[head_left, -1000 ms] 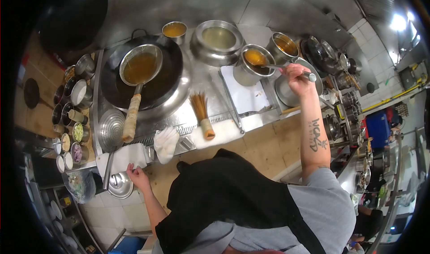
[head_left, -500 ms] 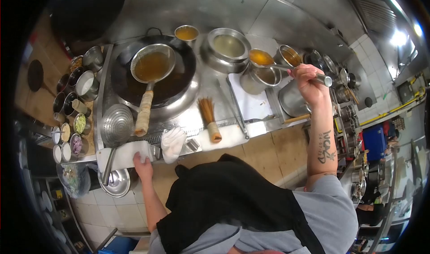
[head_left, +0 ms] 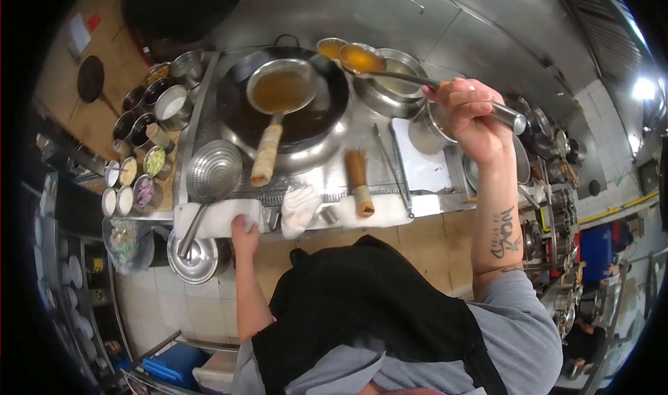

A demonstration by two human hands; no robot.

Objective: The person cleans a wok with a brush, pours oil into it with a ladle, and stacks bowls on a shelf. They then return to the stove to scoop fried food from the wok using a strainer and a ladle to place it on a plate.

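My right hand [head_left: 476, 113] is closed round the handle of a ladle [head_left: 363, 59], held up over the back of the stove. Orange liquid fills the ladle's bowl, which is between a small bowl of orange liquid [head_left: 330, 48] and a wide steel pot [head_left: 414, 62]. At the counter's front edge, my left hand [head_left: 244, 236] holds the edge of a folded white towel [head_left: 226, 210], its fingertips on top. A perforated skimmer [head_left: 214, 167] lies with its handle across that towel. Inside the black wok [head_left: 233, 109], a pan with a wrapped handle [head_left: 265, 160] contains brown liquid.
A bamboo brush [head_left: 358, 176] and tongs [head_left: 400, 176] lie to the right of the wok. A crumpled white cloth [head_left: 300, 210] sits by the front edge. Several ingredient containers [head_left: 174, 106] line the left side. A lidded steel pot [head_left: 193, 266] stands below the counter.
My right hand has moved the ladle back and left, from over the right-hand pots to beside the small bowl. The whole view has shifted. My left hand stays on the towel.
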